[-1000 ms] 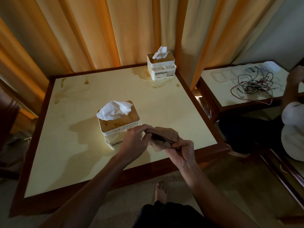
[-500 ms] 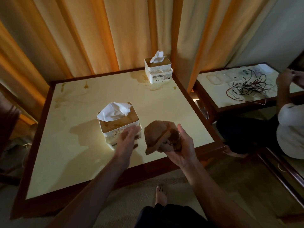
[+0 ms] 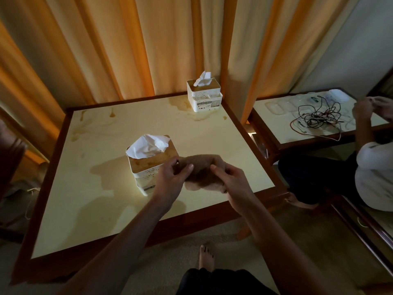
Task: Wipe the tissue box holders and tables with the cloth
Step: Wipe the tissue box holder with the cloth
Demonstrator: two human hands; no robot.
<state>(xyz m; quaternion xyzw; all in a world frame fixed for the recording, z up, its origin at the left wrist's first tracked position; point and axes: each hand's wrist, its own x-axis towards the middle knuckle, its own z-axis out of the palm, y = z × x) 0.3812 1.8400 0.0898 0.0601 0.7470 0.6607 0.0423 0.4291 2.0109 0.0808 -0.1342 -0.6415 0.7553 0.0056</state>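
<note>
A brown cloth [image 3: 202, 167] is held above the near part of the cream table [image 3: 91, 199]. My left hand [image 3: 172, 179] pinches its left end and my right hand [image 3: 231, 184] grips its right end. Just left of the cloth stands a white speckled tissue box holder [image 3: 146, 173] with a tissue sticking out; my left hand partly hides its right side. A second tissue box holder [image 3: 204, 96] stands at the table's far edge by the curtain. Brown stains mark the tabletop around both holders.
Orange curtains [image 3: 127, 50] hang behind the table. To the right is a second table [image 3: 280, 124] with a tangle of cables [image 3: 316, 118]; a person [image 3: 374, 171] sits beside it. My bare foot [image 3: 206, 256] is on the carpet below.
My left hand has come back to the cloth and taken its left end. The cloth, held bunched in my right hand half a second ago, is now stretched between both hands.
</note>
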